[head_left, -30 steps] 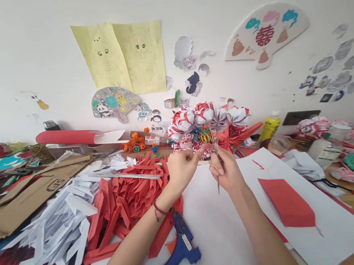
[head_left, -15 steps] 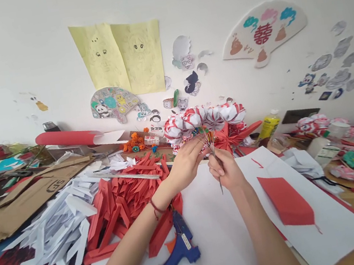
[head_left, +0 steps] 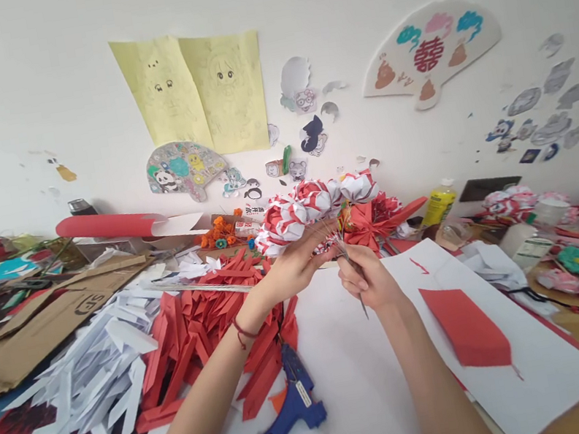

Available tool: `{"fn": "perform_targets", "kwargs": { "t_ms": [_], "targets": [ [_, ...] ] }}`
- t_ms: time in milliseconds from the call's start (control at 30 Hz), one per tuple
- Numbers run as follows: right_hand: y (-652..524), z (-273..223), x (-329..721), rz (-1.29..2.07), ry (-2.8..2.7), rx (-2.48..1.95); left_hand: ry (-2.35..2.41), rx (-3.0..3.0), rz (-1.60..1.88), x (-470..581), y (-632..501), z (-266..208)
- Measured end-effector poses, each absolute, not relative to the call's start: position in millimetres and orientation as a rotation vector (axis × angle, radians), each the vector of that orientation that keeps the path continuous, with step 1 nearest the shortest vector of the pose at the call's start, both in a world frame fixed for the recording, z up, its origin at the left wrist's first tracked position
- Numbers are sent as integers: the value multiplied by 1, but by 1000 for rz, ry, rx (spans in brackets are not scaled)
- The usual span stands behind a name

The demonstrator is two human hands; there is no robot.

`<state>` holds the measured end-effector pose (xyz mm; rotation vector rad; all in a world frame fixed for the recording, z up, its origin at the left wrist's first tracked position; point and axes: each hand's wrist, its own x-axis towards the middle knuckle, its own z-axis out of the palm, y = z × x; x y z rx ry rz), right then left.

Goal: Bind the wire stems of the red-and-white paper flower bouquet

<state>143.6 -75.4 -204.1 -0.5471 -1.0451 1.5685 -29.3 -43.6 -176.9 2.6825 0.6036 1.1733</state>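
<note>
Red-and-white paper flowers form a bunch on thin wire stems that run together below them. My right hand is closed in a fist round the gathered wire stems, whose lower ends stick out beneath it. Just under the blooms, my left hand reaches in from the left, its fingers stretched along the wires and its thumb apart. The blooms and stems partly hide those fingertips. Behind the bunch lies a red folded-paper piece with pointed ends.
A blue glue gun lies on white paper. To its left are heaps of red paper strips and white strips, near flattened cardboard. A red paper stack lies right; a yellow bottle stands behind.
The flower bunch has tilted and shifted left and slightly down, with its blooms now lower over my left hand. My right hand still grips the stems in nearly the same place.
</note>
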Motion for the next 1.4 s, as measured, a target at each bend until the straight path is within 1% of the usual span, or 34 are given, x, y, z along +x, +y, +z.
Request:
{"fn": "perform_targets", "kwargs": {
  "t_ms": [200, 400, 567, 667, 933, 1167, 1267, 1400],
  "targets": [
    [-75, -206, 144, 1569, -1068, -549, 623, 2690, 1160, -30, -40, -181],
    [-74, -207, 144, 1520, -1102, -552, 761, 2564, 1343, -28, -33, -191],
    [-73, -207, 145, 1561, -1201, -549, 502, 2687, 1143, -27, -35, -188],
    [-74, -206, 144, 1610, -1232, -545, 444, 2719, 1083, -29, -36, -185],
    [-75, -207, 144, 1595, -1220, -538, 509, 2905, 1118, -31, -41, -178],
    [-76, -205, 141, 1485, -1232, -584, 595, 3076, 1122, -34, -40, -176],
    [-75, -206, 141, 1465, -1240, -595, 625, 3082, 1083, -35, -43, -173],
    [-74, -207, 142, 1509, -1231, -566, 553, 2994, 1037, -33, -48, -168]
  ]
}}
